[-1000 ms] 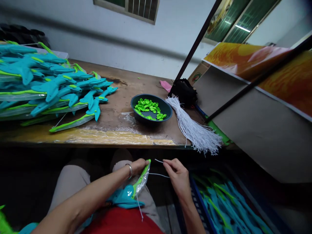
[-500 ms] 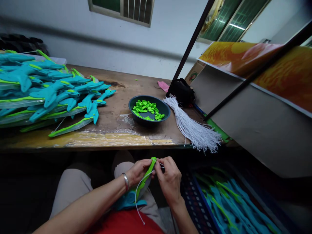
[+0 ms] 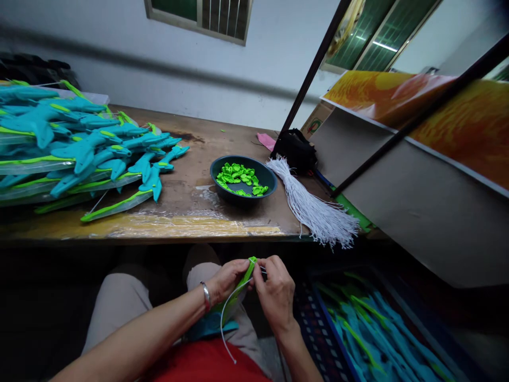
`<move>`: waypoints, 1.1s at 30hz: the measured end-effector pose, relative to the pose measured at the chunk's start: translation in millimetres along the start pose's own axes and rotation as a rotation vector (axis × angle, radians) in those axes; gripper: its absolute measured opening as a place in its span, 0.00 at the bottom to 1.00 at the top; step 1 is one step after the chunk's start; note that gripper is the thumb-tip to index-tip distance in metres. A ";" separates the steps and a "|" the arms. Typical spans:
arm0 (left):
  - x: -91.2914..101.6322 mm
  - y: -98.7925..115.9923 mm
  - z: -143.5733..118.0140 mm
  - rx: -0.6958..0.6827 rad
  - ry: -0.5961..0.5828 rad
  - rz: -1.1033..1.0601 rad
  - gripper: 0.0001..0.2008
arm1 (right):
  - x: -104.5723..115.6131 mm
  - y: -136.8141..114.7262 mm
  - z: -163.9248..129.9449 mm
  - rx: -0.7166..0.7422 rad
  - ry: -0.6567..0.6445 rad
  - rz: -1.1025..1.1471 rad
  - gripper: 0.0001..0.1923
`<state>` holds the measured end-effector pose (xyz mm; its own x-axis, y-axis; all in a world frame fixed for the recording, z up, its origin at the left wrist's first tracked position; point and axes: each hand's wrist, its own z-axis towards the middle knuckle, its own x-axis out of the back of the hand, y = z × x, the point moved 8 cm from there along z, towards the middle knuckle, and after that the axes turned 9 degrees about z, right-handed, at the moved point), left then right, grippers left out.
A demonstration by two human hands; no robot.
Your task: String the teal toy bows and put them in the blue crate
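Over my lap, my left hand point(image 3: 227, 281) is closed around the green limb of a toy bow point(image 3: 247, 274), close to its tip. The bow's teal part point(image 3: 207, 326) rests low against my lap, partly covered by my forearm. My right hand point(image 3: 276, 289) pinches a white string point(image 3: 225, 313) at the limb's tip. One length of the string crosses the limb and hangs down in a curve to a knotted end. A small loop of it shows by my right fingers. The fingertips hide exactly how the string sits at the tip.
On the table point(image 3: 238, 229) stands a dark bowl point(image 3: 243, 200) of small green parts. Right of it lies a bundle of white strings point(image 3: 314, 207). Teal and green toy bows point(image 3: 87, 143) are piled at left. A blue crate point(image 3: 338, 339) with more teal and green parts is at lower right.
Very little differs. Both hands stay at the limb's tip, with only a slight shift of the fingers and of the bow.
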<state>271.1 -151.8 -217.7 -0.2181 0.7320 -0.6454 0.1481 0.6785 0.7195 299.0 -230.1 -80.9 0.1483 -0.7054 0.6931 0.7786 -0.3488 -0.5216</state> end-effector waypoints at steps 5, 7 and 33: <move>-2.3 1.5 -1.7 -0.013 -0.009 0.009 0.11 | -0.9 -1.0 -0.9 0.008 -0.008 -0.017 0.11; -3.6 2.7 -1.9 -0.021 -0.014 0.009 0.11 | -0.5 -1.1 -1.2 0.007 -0.006 -0.021 0.11; -7.3 3.3 -2.5 -0.029 0.000 0.026 0.10 | -2.9 -1.2 -0.3 -0.012 -0.033 -0.063 0.12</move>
<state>270.8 -155.0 -209.9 -0.2143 0.7497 -0.6261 0.1258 0.6569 0.7434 297.5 -227.8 -82.5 0.1195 -0.6611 0.7407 0.7796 -0.3995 -0.4823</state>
